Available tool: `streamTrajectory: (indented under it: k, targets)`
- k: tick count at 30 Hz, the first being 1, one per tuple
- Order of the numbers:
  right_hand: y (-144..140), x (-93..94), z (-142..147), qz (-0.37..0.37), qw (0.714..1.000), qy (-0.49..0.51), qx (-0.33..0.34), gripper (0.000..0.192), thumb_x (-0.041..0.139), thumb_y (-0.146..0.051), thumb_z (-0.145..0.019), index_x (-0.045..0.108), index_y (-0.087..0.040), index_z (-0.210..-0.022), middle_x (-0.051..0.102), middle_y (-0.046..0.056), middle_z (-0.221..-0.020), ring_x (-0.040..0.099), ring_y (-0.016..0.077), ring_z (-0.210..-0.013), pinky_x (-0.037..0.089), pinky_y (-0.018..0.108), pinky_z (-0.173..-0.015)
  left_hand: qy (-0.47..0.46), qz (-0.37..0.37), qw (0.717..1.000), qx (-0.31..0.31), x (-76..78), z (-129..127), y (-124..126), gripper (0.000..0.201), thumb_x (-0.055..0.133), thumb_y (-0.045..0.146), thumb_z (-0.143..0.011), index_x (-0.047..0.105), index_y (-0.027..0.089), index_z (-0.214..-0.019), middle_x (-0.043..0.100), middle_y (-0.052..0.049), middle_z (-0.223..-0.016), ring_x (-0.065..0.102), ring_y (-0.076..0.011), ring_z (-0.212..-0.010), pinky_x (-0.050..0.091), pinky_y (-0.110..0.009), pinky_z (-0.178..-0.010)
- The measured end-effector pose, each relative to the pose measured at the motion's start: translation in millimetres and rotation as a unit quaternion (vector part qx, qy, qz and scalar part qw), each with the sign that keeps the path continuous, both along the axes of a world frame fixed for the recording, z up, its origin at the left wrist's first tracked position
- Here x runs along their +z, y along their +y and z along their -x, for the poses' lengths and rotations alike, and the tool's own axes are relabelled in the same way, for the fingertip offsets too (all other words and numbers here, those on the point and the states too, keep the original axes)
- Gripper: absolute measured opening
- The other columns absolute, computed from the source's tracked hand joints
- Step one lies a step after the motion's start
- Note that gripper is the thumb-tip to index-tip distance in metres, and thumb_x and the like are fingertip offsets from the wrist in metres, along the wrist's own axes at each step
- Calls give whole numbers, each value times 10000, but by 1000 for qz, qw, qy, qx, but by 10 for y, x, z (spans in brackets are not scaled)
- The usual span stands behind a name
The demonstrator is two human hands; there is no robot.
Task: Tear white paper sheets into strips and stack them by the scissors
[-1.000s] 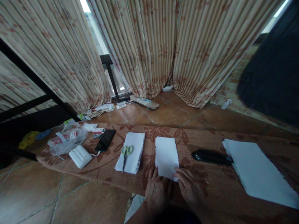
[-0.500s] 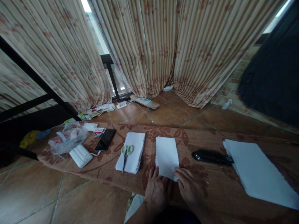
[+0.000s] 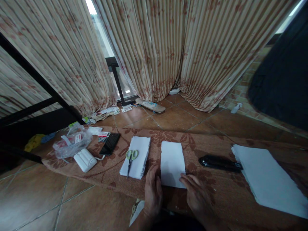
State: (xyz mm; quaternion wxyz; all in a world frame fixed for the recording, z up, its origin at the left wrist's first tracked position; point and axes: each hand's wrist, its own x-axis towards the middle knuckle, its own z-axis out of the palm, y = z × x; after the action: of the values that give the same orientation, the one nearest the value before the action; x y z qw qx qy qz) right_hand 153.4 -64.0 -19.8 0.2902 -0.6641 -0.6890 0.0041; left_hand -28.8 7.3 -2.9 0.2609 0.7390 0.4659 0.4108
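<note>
Brown patterned mat (image 3: 216, 192) covers terracotta tiles (image 3: 79, 211).

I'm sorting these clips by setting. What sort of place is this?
Most likely a room in a home, with the work done on the floor. Long patterned curtains hang to a brown tiled floor, a woven mat lies over the tiles, and a skateboard lies by the window.

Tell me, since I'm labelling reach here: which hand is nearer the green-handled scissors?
Left. The left hand lies just right of and below the scissors; the right hand sits farther right, past the folded paper.
</note>
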Motion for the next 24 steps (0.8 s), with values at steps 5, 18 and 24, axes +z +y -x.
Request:
streamTrajectory:
  k: [5, 18, 24]
  targets:
    - [-2, -28, -11, -3, 1000, -13, 1, 489, 383, -8, -735, 652, -228, -1079, 670, 36, -1149, 562, 227, -1052, 471, 379, -891, 114, -47, 982, -140, 166, -190, -45, 402, 396, 97, -893, 489, 190, -1273, 471, -98, -1367, 403, -219, -1285, 404, -418, -1052]
    - [107, 86, -166, 18, 999, -27, 21, 383, 391, -54, -759, 658, -237, -965, 702, 43, -952, 600, 232, -940, 472, 394, -839, 236, -71, 950, -194, 79, -340, -66, 356, 496, 246, -878, 531, 174, -1225, 549, -96, -1253, 482, -249, -1170, 373, -402, -1032]
    - [508, 514, 175, -1, 997, 32, 66, 226, 445, -221, -885, 646, -234, -987, 697, 56, -953, 599, 232, -916, 466, 390, -844, 219, -67, 959, -168, 37, -406, -107, 322, 512, 258, -869, 571, 164, -1172, 598, -98, -1169, 506, -243, -1130, 380, -393, -1006]
